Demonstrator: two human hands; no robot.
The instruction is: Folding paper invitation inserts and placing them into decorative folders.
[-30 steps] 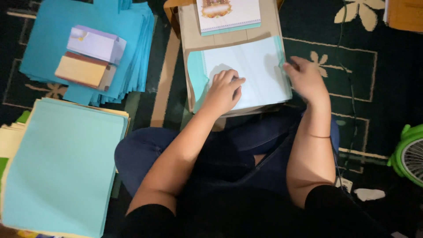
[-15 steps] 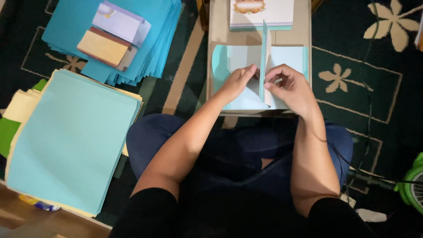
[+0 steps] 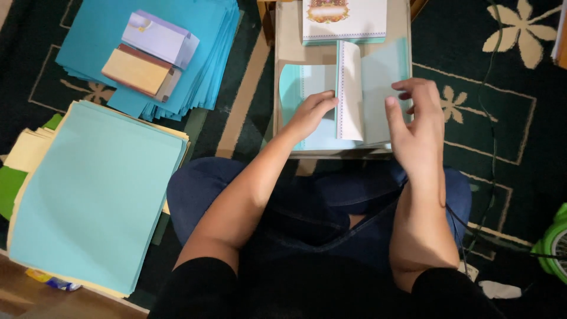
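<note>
Folding step in hand: left hand point(image 3: 310, 112) presses flat on pale blue paper sheet point(image 3: 301, 88), fingers together; right hand point(image 3: 416, 127), fingers spread, turns its flap point(image 3: 381, 88). Next: creasing.

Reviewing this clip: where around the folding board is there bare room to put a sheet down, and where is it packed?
Free: the dark carpet right of the cardboard board, and the strip of carpet between the board and the blue envelope stack. Crowded: the board itself, filled by the folded card, the printed sheet, left hand and right hand; the pale blue paper pile fills the left.
</note>
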